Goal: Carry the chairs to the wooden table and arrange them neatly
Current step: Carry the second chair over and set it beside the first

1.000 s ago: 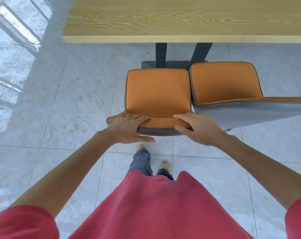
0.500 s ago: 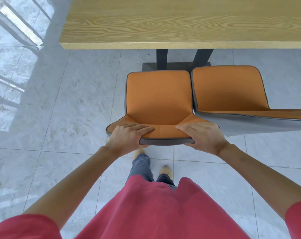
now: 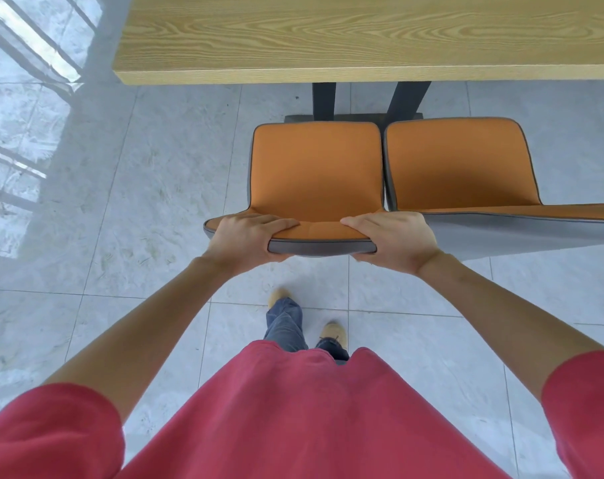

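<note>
Both the left hand [image 3: 247, 238] and right hand [image 3: 394, 240] grip the top edge of an orange chair [image 3: 316, 174], which stands beside a second chair [image 3: 461, 164] facing the wooden counter [image 3: 362, 36].

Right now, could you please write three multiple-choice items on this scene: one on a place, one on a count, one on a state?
1. Where does the held chair stand?
A. left of the second chair
B. on the wooden table
C. right of the second chair

2. How many orange chairs show?
A. one
B. two
C. four

3. What do the hands do?
A. hang free
B. press the table
C. both hold the backrest top

Key:
1 A, the second chair's seat lies to its right, side by side.
2 B, two orange seats show.
3 C, the left hand and the right hand curl over the backrest edge.
</note>
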Tool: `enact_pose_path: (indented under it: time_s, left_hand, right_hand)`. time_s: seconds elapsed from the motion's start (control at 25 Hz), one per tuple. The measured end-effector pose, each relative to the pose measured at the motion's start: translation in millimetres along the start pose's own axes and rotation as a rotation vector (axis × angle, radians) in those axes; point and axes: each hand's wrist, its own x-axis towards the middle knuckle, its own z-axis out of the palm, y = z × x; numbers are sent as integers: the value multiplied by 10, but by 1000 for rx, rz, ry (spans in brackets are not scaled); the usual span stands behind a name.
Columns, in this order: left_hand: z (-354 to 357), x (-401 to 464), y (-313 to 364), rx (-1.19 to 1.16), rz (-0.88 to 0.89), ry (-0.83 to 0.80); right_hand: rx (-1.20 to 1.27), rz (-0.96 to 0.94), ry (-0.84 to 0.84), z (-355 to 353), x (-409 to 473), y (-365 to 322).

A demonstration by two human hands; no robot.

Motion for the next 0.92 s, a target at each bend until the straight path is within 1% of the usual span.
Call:
enact_pose_path:
  time_s: [0.2,0.32,0.4,0.52,0.72,0.84,0.92]
  left_hand:
    - [-8,-18,44,-66,-95,-56]
    - [21,-33,118,-83,-90,-61]
    - [31,-18,147,-85,-117,-97]
    - [25,-1,146,-86,-163,-168]
    - [-44,58,137,-134,-171,-315]
    - [-104,132,152,-134,-151,-446]
    - [-132,220,209,-163,-124,-498]
  right_hand:
    - [26,64,-114,-32,-17,7]
    - [-23,91,-176,-31,-72,74]
    - [-56,99,-212,-54,-81,103]
    - [-39,122,-253,-66,-47,92]
    - [78,246,-278,-84,-57,40]
    - [94,277,-354,-133,-51,30]
    - [105,271,-410,-197,-86,48]
